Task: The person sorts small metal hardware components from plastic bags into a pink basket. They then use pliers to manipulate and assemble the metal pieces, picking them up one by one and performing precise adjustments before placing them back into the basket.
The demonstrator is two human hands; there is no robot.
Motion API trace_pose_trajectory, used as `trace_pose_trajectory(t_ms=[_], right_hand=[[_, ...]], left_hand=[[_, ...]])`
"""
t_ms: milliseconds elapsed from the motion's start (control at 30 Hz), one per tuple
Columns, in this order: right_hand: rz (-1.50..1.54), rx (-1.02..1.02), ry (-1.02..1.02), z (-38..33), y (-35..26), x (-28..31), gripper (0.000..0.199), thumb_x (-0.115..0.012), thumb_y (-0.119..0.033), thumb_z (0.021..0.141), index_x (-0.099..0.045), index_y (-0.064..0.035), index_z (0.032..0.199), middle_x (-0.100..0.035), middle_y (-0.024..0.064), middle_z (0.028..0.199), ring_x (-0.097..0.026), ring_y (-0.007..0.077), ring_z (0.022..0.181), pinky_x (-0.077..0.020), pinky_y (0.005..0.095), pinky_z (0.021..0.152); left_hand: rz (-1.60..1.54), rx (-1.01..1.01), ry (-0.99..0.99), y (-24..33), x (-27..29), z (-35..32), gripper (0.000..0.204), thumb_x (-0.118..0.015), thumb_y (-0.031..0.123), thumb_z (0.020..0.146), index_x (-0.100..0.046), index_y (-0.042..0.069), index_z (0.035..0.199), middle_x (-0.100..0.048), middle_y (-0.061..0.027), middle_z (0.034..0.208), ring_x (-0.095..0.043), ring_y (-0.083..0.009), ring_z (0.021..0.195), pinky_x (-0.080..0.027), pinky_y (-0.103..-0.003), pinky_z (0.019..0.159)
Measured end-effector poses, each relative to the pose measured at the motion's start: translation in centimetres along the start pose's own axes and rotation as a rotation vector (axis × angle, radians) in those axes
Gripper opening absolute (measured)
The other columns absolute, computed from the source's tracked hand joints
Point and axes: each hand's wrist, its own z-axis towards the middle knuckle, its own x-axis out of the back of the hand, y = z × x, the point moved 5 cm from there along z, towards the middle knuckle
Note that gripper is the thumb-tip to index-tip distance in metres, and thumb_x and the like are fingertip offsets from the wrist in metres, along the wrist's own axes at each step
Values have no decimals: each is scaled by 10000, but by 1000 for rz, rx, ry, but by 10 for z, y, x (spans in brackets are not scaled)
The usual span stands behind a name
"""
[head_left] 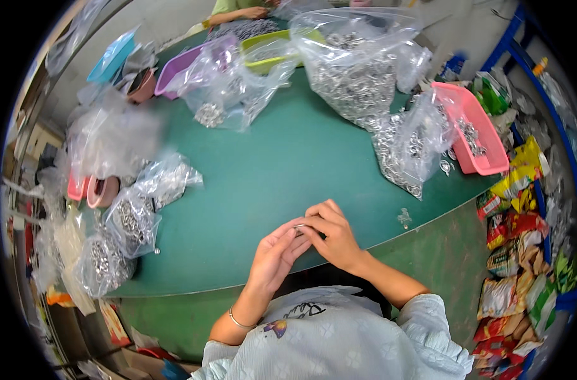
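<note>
Above the table's near edge, my left hand (273, 258) and my right hand (334, 235) meet at the fingertips. Between them they pinch a small silvery metal ring-like piece (299, 226); fingers cover most of it, so its exact kind is hard to make out. My left palm is partly turned up, with thumb and forefinger on the piece. The right fingers bend over it from the other side. Beneath both hands lies the green tabletop (263, 171).
A large clear bag of metal parts (358, 82) and a smaller bag (402, 149) stand far right, beside a pink bin (485, 136). Bags of parts (133, 218) line the left side. Purple (174, 69) and green (263, 60) bins stand at the back, near another person's hand (255, 12).
</note>
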Motion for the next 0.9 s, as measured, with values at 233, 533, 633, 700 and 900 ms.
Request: trace_pose_trajectory(t_ms=[233, 533, 633, 700, 900], right_hand=[[150, -128, 71, -11, 9, 8, 177, -604, -63, 760, -594, -20, 931, -532, 110, 918, -504, 278, 860, -416, 346, 755], [108, -151, 79, -39, 34, 1, 162, -541, 12, 779, -587, 18, 934, -551, 119, 904, -531, 206, 790, -426, 280, 666], [199, -177, 18, -37, 32, -2, 126, -529, 15, 791, -586, 33, 902, -556, 114, 885, -532, 195, 764, -427, 277, 663], [212, -178, 19, -39, 33, -1, 115, -522, 20, 796, -588, 38, 889, -560, 111, 871, -531, 188, 751, -428, 274, 661], [204, -212, -53, -37, 31, -5, 102, -491, -3, 836, -570, 42, 884, -552, 90, 852, -528, 165, 766, -426, 273, 698]], left_hand=[[148, -64, 78, 2, 2, 8, 308, -536, 81, 861, -482, -74, 1121, -549, -174, 1102, -556, -213, 1013, -471, -312, 880], [516, -436, 425, 88, 72, -11, 314, -588, 24, 797, -533, 14, 1106, -572, -84, 1093, -566, -118, 895, -469, -241, 746], [594, -405, 561, 110, 106, -42, 334, -570, -4, 772, -539, 12, 1105, -577, -71, 1055, -562, -100, 849, -471, -238, 722], [670, -431, 616, 122, 119, -59, 352, -560, -22, 756, -538, 9, 1107, -574, -66, 1028, -560, -93, 816, -476, -234, 694], [968, -757, 910, 171, 160, -104, 288, -569, -7, 775, -545, -8, 1061, -594, -75, 963, -571, -104, 811, -479, -243, 716]])
